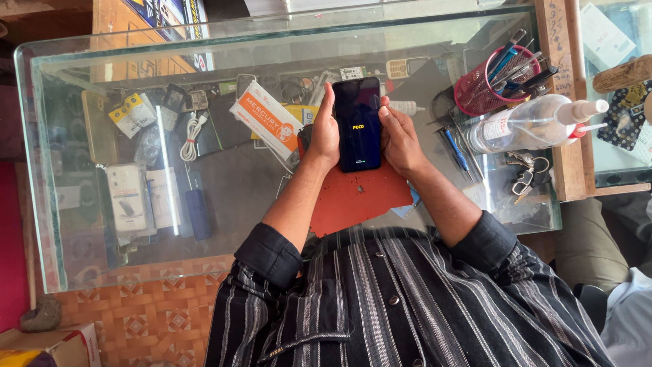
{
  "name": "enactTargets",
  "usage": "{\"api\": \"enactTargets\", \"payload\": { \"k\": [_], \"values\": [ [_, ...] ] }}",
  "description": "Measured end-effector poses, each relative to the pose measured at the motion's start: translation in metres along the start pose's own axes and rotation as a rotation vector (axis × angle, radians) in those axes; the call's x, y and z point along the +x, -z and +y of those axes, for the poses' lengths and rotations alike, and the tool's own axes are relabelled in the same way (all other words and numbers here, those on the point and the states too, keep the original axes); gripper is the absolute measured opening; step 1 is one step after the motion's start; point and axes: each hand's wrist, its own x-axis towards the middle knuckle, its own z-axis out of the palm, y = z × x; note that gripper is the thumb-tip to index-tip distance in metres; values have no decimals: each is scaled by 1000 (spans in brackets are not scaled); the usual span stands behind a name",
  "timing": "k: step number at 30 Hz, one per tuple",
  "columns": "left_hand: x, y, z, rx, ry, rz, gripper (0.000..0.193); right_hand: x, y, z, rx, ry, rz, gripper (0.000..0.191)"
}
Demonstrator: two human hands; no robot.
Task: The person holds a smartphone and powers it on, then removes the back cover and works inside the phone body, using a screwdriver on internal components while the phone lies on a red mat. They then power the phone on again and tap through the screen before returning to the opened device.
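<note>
Left hand (pixel 324 132) and right hand (pixel 399 139) both grip the black phone (pixel 357 122), lifted over the red mat (pixel 356 194) on the glass bench (pixel 272 197). Edge-only hold: a slip risks cracking screen or glass. Spray bottle (pixel 530 122) lying close at right could roll.

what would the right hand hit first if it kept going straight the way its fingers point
The right hand grips the black phone, fingers pointing up the picture. Straight on, it would probably first meet the small white squeeze bottle lying just past the fingertips, though that may sit under the glass counter top; depth is unclear.
</note>
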Motion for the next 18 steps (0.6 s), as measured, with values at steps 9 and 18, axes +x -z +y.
{"api": "enactTargets", "payload": {
  "k": [9, 18],
  "values": [
    [1, -1, -2, 10, -26, -8, 79, -3, -21, -23, 128, -26, -49, 38],
    [0, -2, -1, -2, -22, -37, 80, -1, -3, -4, 174, -15, -84, 36]
  ]
}}
